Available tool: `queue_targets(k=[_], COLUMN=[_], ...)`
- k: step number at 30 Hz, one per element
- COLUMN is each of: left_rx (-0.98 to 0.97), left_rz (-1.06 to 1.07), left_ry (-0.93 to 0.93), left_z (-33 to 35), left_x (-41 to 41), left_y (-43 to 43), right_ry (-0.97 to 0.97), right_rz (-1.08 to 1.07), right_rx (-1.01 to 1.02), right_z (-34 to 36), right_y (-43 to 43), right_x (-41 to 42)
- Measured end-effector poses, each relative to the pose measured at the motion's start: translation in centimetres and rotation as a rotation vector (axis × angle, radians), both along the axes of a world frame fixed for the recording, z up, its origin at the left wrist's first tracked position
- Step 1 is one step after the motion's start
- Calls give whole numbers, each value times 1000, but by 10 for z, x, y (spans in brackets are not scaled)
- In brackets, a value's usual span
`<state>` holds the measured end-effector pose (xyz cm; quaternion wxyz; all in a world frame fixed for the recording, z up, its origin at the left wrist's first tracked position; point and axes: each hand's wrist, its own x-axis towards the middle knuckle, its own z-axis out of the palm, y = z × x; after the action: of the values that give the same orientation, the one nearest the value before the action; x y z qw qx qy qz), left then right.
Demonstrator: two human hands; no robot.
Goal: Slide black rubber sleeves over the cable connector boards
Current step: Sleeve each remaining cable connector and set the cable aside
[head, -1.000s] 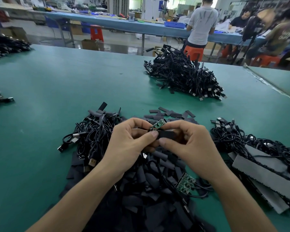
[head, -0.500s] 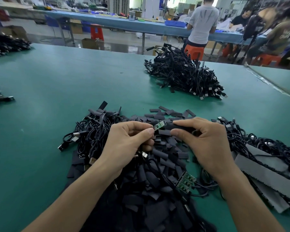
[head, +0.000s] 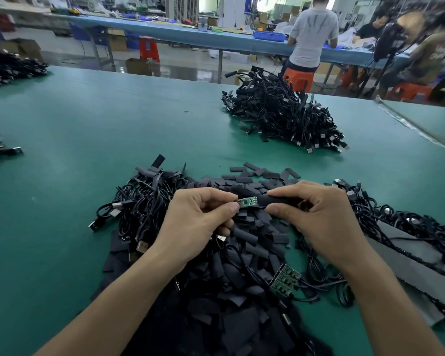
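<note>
— Black rubber sleeve [head: 280, 200], tubular and matte: on the small green connector board [head: 247, 202] yet?

— Barely. Held end to end with it, mouth touching or just over the board's right end; hard to tell which. Most of the green face bare.

— Grip?

— Right hand [head: 319, 222] curled round the sleeve, thumb below, forefinger on top. Left hand [head: 195, 222] pinching the board's left end between thumb and forefinger, other fingers folded under. Both raised just above the heap, near the middle of the near edge of the green tabletop [head: 88, 124].

— Done so far?

— Probably a good share, judging by the large mound of black cables with sleeved ends [head: 280, 116] toward the far edge, right of centre.

— Left?

— Plenty. Cluster of bare green boards [head: 284, 278] on thin black leads, lying just beside the right forearm, close to the near edge. Tangle of black cables with metal plugs [head: 139, 209] left of the hands, a second black tangle [head: 409, 222] toward the right edge; impossible to say how many of those sleeved. Wide heap of loose flat black sleeves [head: 229, 291] under the hands, unused.

— Current piece?

— Early in the slide, by the look of it. Needs pushing leftward over the whole green length.
</note>
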<state>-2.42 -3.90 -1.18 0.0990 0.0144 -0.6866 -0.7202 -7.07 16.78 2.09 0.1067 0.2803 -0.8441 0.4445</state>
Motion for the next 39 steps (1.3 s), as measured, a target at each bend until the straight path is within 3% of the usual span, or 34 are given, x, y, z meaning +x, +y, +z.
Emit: queue_targets(k=[22,39], left_rx=[-100,-249], left_rz=[-78,-148], left_ry=[-45,-35], left_z=[-4,5], left_x=[-2,1], left_y=[-2,-6], right_ry=[33,-46], right_rz=[48,40], right_rx=[167,160], right_z=[7,1], right_y=[0,4], right_x=[2,-2])
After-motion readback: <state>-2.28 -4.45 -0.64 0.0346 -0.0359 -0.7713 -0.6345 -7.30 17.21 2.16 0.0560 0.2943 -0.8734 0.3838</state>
